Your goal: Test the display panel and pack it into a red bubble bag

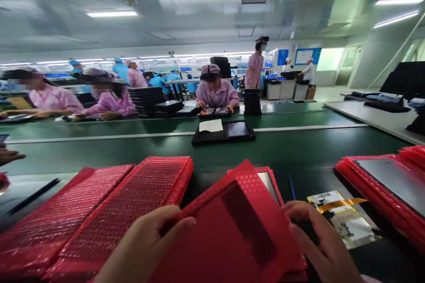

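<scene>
I have a red bubble-wrap pouch in both hands, tilted up off the dark worktop in front of me. My left hand is clenched on the pouch's left edge: the thumb lies across its front face and the other fingers are curled behind, out of sight. My right hand grips the pouch's right edge, fingers bent and pressed along the side, the thumb hidden. Neither hand is loose; both are closed on the pouch.

Behind the pouch's top corner a second red pouch with a grey panel pokes out. Just right of the pouch, beside my right hand, lies a display module with an orange flex strip, flat on the worktop. Left of the pouch sit two stacks of flat red bubble pouches, side by side and touching. Farther right of the pouch is another red stack with a grey panel on top.

Beyond the pouch, on the green conveyor belt, rests a black tray with a white sheet on it. Across the belt sit workers in pink coats.
</scene>
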`<act>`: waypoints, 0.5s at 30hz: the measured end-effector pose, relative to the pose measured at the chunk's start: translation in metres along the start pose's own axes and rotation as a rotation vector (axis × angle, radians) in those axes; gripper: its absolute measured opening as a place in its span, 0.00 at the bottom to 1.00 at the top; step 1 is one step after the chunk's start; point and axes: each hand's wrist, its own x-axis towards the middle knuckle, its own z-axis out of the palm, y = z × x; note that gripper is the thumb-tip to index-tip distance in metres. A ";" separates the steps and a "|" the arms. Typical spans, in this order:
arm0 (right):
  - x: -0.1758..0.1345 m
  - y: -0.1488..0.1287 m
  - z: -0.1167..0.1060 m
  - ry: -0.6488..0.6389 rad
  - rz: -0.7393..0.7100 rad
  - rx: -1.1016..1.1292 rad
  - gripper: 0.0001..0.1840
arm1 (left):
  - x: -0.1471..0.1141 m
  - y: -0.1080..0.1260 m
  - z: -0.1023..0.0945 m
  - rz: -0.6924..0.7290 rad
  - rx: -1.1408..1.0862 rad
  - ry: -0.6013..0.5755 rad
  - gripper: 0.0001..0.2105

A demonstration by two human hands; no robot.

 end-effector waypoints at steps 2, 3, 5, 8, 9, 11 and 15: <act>0.002 0.004 0.002 0.060 -0.087 -0.269 0.11 | -0.005 0.004 0.006 -0.007 0.071 -0.092 0.24; 0.002 0.005 0.003 0.076 -0.135 -0.341 0.11 | -0.007 0.007 0.008 -0.014 0.101 -0.117 0.24; 0.001 0.005 0.007 0.115 -0.273 -0.457 0.08 | -0.008 0.011 0.011 -0.024 0.135 -0.137 0.24; -0.002 0.007 0.008 0.169 -0.493 -0.674 0.09 | -0.009 0.016 0.014 -0.021 0.147 -0.148 0.23; -0.003 0.009 0.008 0.179 -0.531 -0.729 0.09 | -0.009 0.017 0.015 -0.018 0.146 -0.156 0.23; -0.004 0.013 0.007 0.181 -0.548 -0.777 0.06 | -0.009 0.017 0.017 -0.014 0.143 -0.170 0.23; -0.005 0.020 0.006 0.221 -0.548 -0.782 0.04 | -0.011 0.015 0.022 -0.004 0.155 -0.180 0.22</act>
